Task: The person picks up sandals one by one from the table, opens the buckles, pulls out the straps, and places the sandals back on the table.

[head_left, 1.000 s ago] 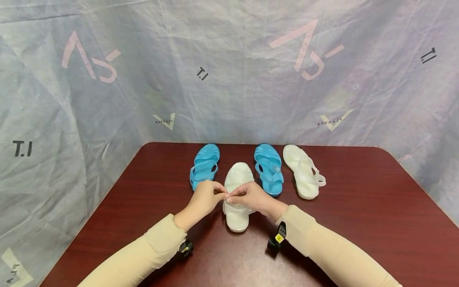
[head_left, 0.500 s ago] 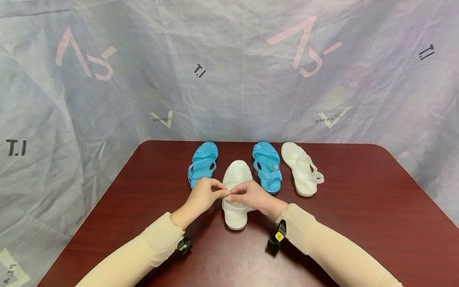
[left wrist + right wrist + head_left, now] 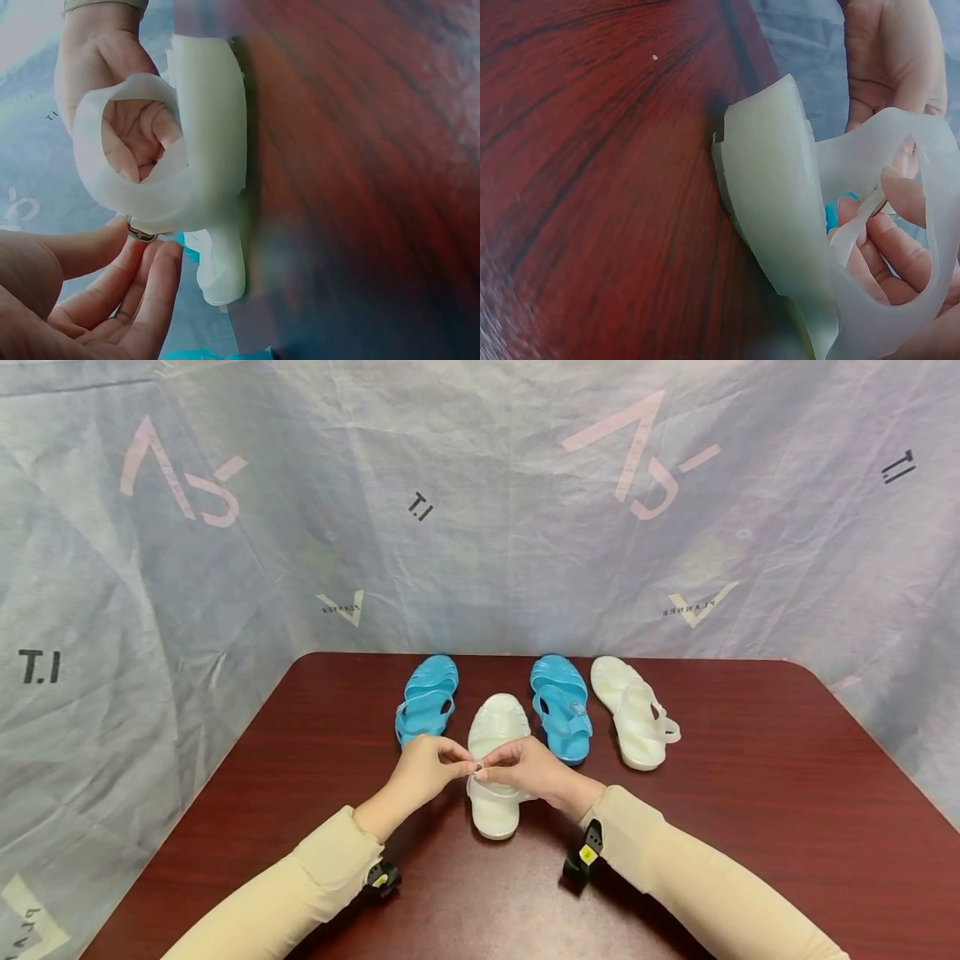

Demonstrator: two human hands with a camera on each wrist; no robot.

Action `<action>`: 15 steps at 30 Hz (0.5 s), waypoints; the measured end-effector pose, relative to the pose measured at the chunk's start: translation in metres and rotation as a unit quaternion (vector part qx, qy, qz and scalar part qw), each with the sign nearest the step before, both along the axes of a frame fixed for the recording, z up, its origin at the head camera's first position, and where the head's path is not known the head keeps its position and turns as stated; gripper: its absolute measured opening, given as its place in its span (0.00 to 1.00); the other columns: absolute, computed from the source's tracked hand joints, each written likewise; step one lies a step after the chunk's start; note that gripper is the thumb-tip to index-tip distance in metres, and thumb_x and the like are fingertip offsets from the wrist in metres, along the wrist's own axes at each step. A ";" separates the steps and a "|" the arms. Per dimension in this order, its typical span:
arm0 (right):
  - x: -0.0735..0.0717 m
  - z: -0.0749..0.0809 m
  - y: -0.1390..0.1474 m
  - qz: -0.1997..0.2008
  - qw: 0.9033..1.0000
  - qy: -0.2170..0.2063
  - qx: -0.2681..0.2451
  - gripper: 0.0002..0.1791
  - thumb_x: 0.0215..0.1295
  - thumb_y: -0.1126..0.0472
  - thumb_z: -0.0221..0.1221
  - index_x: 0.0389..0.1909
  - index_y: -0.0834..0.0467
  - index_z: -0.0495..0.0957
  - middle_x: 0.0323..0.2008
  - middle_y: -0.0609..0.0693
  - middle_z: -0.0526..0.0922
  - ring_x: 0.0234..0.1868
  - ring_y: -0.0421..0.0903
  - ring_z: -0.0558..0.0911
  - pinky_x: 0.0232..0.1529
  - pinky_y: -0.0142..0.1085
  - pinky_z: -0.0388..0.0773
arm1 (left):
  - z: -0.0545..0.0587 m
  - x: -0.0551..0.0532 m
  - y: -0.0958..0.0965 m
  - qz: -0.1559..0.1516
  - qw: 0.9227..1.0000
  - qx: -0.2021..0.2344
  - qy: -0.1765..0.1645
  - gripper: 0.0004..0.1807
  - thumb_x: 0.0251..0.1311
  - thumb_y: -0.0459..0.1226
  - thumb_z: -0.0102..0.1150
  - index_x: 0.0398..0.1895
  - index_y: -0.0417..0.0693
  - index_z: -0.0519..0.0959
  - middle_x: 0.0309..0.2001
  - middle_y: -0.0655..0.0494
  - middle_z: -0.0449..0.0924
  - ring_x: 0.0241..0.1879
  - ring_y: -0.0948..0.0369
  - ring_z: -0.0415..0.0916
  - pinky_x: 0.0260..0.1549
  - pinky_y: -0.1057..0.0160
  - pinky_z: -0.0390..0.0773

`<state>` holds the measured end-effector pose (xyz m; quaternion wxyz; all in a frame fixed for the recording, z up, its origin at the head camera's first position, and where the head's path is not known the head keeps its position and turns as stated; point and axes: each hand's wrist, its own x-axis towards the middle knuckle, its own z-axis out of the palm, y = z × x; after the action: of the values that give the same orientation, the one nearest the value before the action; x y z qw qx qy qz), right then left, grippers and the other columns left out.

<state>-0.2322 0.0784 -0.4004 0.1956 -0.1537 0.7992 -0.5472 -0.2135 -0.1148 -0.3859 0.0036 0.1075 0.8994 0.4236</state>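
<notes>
A white jelly sandal [image 3: 495,817] lies on the table with its toe pointing away, between both hands. At its left side, my left hand [image 3: 427,777] pinches a small metal buckle [image 3: 141,231] on the strap between thumb and fingers. My right hand [image 3: 528,768] reaches over the sandal and pinches the strap [image 3: 866,206] at the same spot, its fingertips meeting those of the left. The ankle strap [image 3: 90,150] stands up in a loop above the footbed. Fingers cover much of the fastening, so I cannot tell whether the strap is through the buckle.
A blue sandal [image 3: 426,706] lies behind my left hand, partly covered by it. Another blue sandal [image 3: 562,727] and a second white sandal [image 3: 637,727] lie to the right, beyond my right hand. A printed grey cloth [image 3: 480,527] hangs behind the dark red table [image 3: 750,793].
Both hands stay at the buckle, with only small finger shifts. A dark bit of it now shows between the fingertips. The head view has tilted slightly.
</notes>
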 end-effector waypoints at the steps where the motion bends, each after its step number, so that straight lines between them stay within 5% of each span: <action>1: 0.000 -0.001 0.000 -0.001 1.000 0.000 0.001 0.15 0.60 0.57 0.67 0.42 0.64 0.86 0.36 0.52 0.88 0.38 0.38 0.81 0.39 0.30 0.78 | 0.000 0.000 0.000 0.000 1.000 0.005 -0.003 0.03 0.54 0.37 0.70 0.29 0.47 0.87 0.28 0.57 0.85 0.25 0.67 0.75 0.26 0.68 0.77; 15: 0.002 -0.003 0.002 0.006 1.000 0.010 -0.007 0.14 0.61 0.57 0.66 0.43 0.62 0.85 0.38 0.51 0.88 0.39 0.38 0.81 0.40 0.30 0.78 | 0.003 -0.001 0.001 -0.002 0.999 0.043 -0.022 0.07 0.55 0.38 0.69 0.33 0.43 0.87 0.30 0.54 0.86 0.27 0.64 0.80 0.28 0.68 0.79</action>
<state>-0.2301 0.0803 -0.4032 0.1901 -0.1653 0.7964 -0.5499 -0.2140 -0.1142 -0.3832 0.0198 0.0998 0.8801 0.4638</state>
